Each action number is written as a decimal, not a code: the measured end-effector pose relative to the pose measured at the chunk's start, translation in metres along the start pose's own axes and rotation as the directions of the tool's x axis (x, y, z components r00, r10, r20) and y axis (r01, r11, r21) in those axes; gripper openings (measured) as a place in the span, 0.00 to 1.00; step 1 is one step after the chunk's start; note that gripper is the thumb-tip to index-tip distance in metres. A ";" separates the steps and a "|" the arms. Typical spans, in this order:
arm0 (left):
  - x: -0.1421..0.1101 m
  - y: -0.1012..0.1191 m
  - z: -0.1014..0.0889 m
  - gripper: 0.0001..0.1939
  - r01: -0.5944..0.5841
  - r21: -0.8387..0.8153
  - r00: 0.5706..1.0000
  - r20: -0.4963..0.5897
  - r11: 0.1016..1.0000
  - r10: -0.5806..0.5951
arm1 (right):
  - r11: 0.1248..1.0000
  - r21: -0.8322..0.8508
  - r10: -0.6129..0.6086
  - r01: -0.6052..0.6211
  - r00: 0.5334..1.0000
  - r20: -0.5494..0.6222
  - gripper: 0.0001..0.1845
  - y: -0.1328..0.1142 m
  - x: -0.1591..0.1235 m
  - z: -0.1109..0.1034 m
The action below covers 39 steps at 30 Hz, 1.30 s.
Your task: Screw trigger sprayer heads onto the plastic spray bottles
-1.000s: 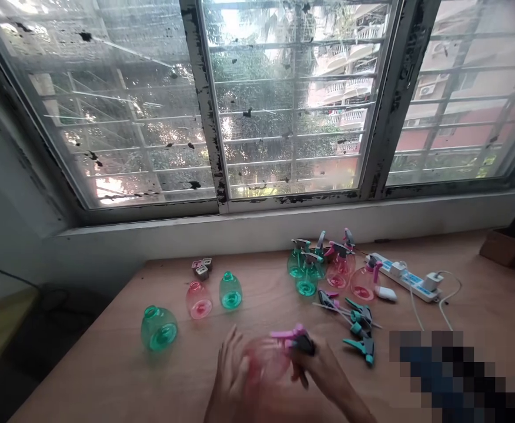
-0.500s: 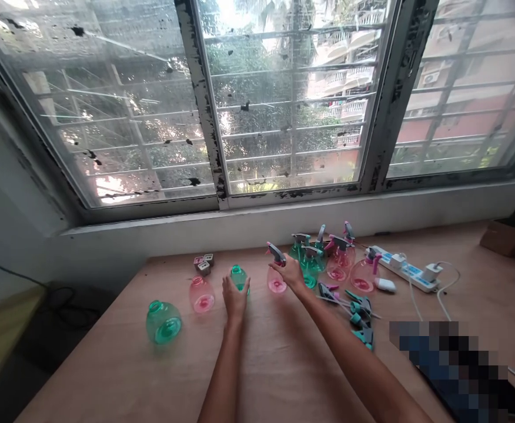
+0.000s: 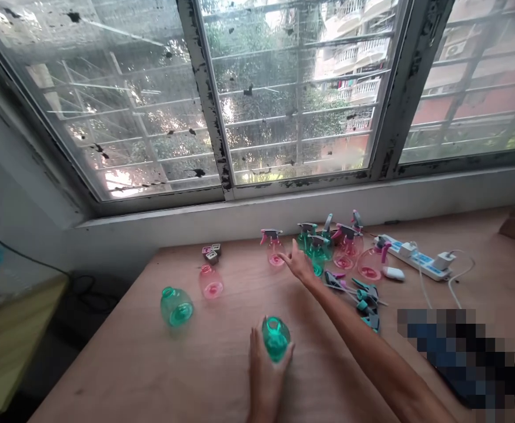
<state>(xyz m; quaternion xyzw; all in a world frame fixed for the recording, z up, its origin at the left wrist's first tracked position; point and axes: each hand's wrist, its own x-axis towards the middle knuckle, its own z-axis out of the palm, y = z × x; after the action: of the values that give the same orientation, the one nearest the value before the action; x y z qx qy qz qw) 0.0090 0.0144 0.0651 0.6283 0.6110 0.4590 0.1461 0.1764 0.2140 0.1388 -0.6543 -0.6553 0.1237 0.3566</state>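
Note:
My left hand [image 3: 267, 365] is wrapped round a green bottle [image 3: 276, 338] with an open neck and no spray head. Over the table, my right hand [image 3: 298, 262] has its fingers apart and holds nothing. Just left of it stands a pink spray bottle [image 3: 276, 254] with a grey and pink trigger head. Behind and right of that hand are several green spray bottles [image 3: 317, 258] and pink spray bottles [image 3: 344, 252]. Loose spray heads [image 3: 363, 298] lie right of my right forearm. Farther left sit an open green bottle [image 3: 176, 306] and an open pink bottle [image 3: 210, 282].
A white power strip [image 3: 416, 258] with plugs and cables lies at the right, near a white rounded object [image 3: 394, 274]. A blurred dark object [image 3: 464, 358] lies at front right. Small boxy pieces [image 3: 211, 253] sit at the back left, below the window.
My left hand has brought the green bottle nearer and to the right. My right hand has let go of the pink spray bottle, which now stands farther back.

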 end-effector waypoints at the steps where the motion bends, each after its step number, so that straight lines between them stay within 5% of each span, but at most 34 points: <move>1: -0.018 0.002 -0.003 0.33 0.006 -0.006 1.000 0.005 1.000 -0.006 | 0.999 -0.003 -0.034 0.034 0.999 -0.012 0.24 0.007 -0.018 -0.006; 6: -0.056 -0.002 -0.007 0.36 0.044 -0.116 0.999 0.036 0.992 -0.040 | 0.995 -0.066 -0.090 0.081 0.983 -0.158 0.29 0.064 -0.128 -0.036; 10: -0.036 -0.011 -0.001 0.42 0.151 -0.223 0.978 0.178 0.963 -0.112 | 0.983 -0.160 0.033 -0.087 0.949 -0.313 0.38 0.111 -0.201 -0.047; 17: -0.012 -0.009 0.014 0.42 0.135 -0.189 0.974 0.205 0.973 -0.096 | 0.964 -0.266 -0.030 -0.031 0.974 -0.223 0.26 0.137 -0.284 -0.035; 24: -0.012 -0.010 -0.017 0.33 0.003 -0.058 0.997 0.072 0.998 0.001 | 0.990 -0.140 0.005 -0.034 0.979 -0.204 0.18 0.122 -0.290 -0.035; 32: -0.010 -0.010 -0.043 0.36 0.049 0.253 0.961 -0.277 0.966 0.024 | 0.982 0.135 -0.118 0.128 0.989 -0.086 0.10 0.085 -0.278 -0.039; 39: -0.014 -0.009 -0.036 0.39 -0.026 0.322 0.968 -0.228 0.946 0.104 | 0.960 0.165 -0.219 0.227 0.974 -0.067 0.10 0.075 -0.286 -0.042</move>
<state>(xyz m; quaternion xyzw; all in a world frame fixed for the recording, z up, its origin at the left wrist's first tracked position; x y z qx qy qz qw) -0.0216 -0.0096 0.0721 0.6028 0.6685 0.4330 -0.0475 0.2285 -0.0604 0.0344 -0.5460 -0.7030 0.1231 0.4388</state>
